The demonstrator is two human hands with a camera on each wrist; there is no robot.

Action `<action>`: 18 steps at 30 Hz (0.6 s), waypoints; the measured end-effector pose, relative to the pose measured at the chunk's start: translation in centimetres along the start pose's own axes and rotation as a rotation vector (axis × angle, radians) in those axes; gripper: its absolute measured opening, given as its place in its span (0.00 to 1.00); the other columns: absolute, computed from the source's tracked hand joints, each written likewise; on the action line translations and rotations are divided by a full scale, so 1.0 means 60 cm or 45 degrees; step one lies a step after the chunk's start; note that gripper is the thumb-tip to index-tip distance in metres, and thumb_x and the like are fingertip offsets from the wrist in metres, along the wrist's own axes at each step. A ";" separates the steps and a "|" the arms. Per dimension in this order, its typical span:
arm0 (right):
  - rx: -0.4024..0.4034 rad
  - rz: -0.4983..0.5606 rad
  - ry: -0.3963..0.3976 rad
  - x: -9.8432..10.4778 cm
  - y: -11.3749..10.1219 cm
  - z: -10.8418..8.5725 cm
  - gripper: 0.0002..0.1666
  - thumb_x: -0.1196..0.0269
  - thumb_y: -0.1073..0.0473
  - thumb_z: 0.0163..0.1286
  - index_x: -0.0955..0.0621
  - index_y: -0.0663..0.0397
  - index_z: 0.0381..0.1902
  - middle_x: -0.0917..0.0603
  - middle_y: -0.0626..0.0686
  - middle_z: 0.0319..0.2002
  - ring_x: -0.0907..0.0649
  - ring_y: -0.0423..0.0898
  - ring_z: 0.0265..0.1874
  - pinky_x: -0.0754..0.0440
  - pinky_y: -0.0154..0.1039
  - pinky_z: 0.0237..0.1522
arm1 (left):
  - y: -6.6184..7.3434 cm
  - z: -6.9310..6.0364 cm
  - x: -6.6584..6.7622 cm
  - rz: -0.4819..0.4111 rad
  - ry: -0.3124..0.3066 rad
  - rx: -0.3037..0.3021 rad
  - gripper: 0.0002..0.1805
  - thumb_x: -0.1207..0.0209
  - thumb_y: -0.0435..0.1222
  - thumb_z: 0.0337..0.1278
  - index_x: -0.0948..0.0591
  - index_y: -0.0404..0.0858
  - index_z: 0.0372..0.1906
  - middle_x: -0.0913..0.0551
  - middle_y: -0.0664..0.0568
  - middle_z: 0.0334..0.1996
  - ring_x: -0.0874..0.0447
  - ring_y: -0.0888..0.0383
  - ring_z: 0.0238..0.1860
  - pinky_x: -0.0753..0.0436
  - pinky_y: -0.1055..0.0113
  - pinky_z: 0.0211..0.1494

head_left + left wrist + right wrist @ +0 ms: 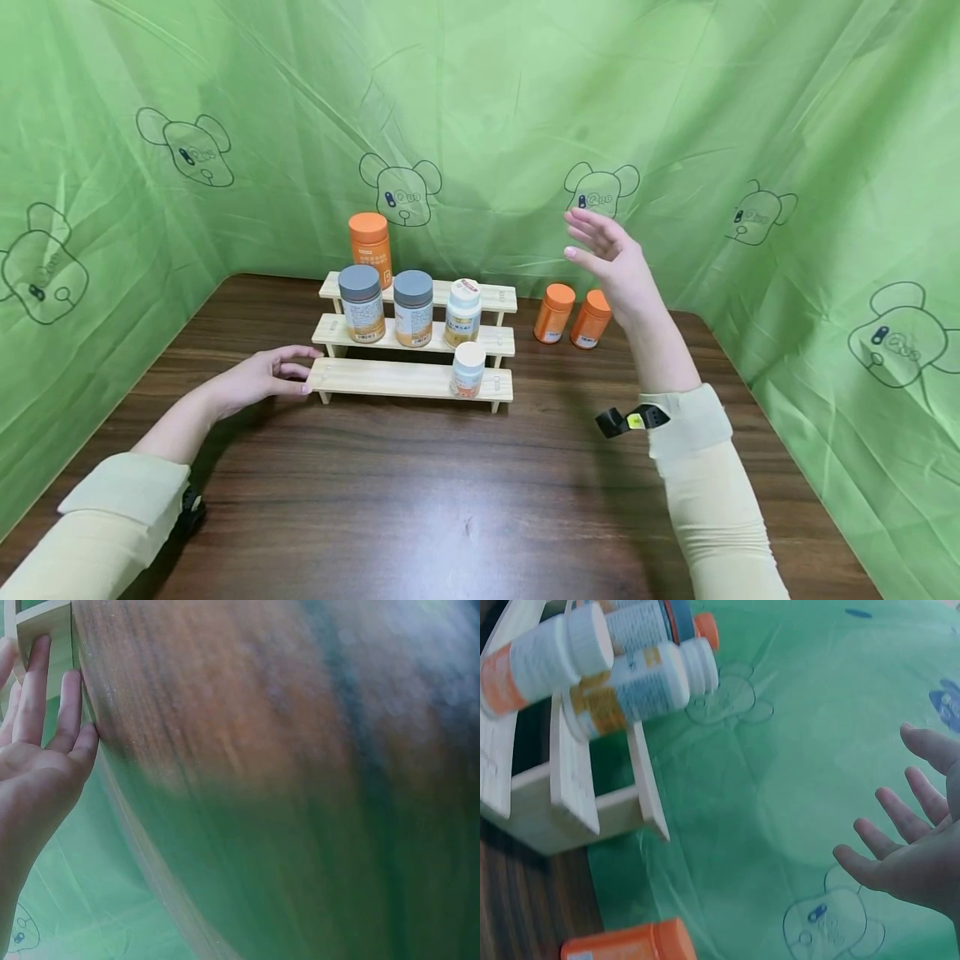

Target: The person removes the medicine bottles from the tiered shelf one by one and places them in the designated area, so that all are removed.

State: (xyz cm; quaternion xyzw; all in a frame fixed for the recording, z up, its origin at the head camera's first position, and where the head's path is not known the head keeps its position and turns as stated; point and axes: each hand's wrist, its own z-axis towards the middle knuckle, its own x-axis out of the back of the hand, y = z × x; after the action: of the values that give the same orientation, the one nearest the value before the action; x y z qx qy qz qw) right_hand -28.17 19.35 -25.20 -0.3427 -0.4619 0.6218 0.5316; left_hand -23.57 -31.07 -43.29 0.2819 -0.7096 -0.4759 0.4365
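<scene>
1. Rack (382,377) of pale, planed wood, in three stepped tiers, left of centre toward the far side of the dark wood-grain bench (465,475). Probably stiff and fairly light, but unsteady under its load; best taken by both ends, low, and kept level.
2. Left hand (258,382) touching the near tier's left end, with relaxed, slightly bent fingers, not wrapped round it.
3. Right hand (618,267) raised at far right, with fingers spread and nothing held.
4. Two grey-lidded jars (362,304) on the middle tier: smooth cylinders, likely rigid plastic, slightly slippery; to be held round the body.
5. Gold-labelled white bottle (462,321) just right of these; smaller white-capped bottle (468,372) on the near tier's right, likely light and easily tipped.
6. Tall orange bottle (371,248) on the far tier's left.
7. Two short orange bottles (553,315) on the bench, right of the rack, upright.
8. Creased, thin green curtain (487,92) beyond, printed with bear outlines.
</scene>
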 end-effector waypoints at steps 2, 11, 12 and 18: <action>0.017 0.013 -0.015 -0.011 -0.005 0.002 0.34 0.35 0.67 0.60 0.30 0.50 0.65 0.28 0.49 0.65 0.32 0.48 0.65 0.39 0.48 0.67 | 0.000 0.000 0.000 0.001 0.000 0.001 0.36 0.37 0.35 0.56 0.39 0.33 0.67 0.21 0.35 0.52 0.20 0.65 0.47 0.26 0.73 0.48; 0.071 0.031 -0.085 -0.062 -0.027 0.015 0.33 0.36 0.67 0.61 0.29 0.51 0.64 0.28 0.52 0.64 0.31 0.50 0.64 0.39 0.51 0.66 | 0.000 0.001 -0.001 0.013 0.011 -0.006 0.36 0.36 0.35 0.55 0.39 0.33 0.67 0.21 0.35 0.52 0.20 0.63 0.47 0.25 0.73 0.48; 0.072 0.030 -0.092 -0.067 -0.029 0.017 0.33 0.36 0.67 0.61 0.29 0.50 0.64 0.28 0.52 0.64 0.31 0.49 0.64 0.39 0.51 0.66 | 0.000 0.001 -0.001 0.012 0.013 -0.006 0.36 0.36 0.35 0.55 0.39 0.33 0.67 0.21 0.35 0.51 0.19 0.63 0.47 0.25 0.73 0.48; 0.075 0.043 -0.124 -0.096 -0.032 0.027 0.33 0.35 0.66 0.60 0.29 0.50 0.64 0.27 0.50 0.63 0.31 0.50 0.65 0.38 0.50 0.65 | -0.002 0.002 0.000 0.013 0.010 -0.012 0.36 0.36 0.35 0.55 0.38 0.33 0.66 0.20 0.36 0.51 0.19 0.63 0.47 0.25 0.73 0.48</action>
State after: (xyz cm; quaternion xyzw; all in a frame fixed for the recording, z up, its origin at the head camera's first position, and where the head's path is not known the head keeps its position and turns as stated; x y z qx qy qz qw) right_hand -27.82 13.40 -23.25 -0.3039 -0.4628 0.6600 0.5078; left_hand -23.66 -31.05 -43.44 0.2780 -0.7071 -0.4758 0.4430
